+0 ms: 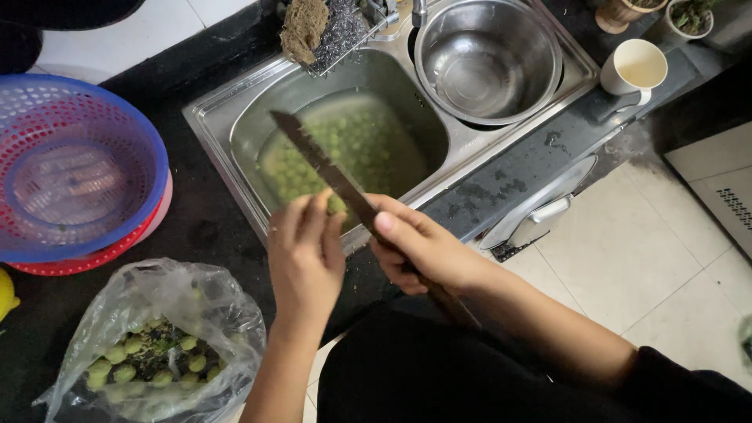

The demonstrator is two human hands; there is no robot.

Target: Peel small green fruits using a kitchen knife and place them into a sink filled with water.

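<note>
My right hand point(419, 247) grips the handle of a long dark-bladed knife point(317, 157), whose blade points up and left over the sink point(227, 117). My left hand point(305, 254) pinches a small green fruit point(336, 205) against the blade, just above the sink's front rim. The sink basin holds water with several small green fruits point(352, 145) floating in it.
A clear plastic bag point(160, 341) of more green fruits lies on the black counter at lower left. Stacked blue and red plastic baskets point(74, 176) sit at left. A steel bowl point(487, 59) fills the sink's right basin. A cream mug point(633, 69) stands at right.
</note>
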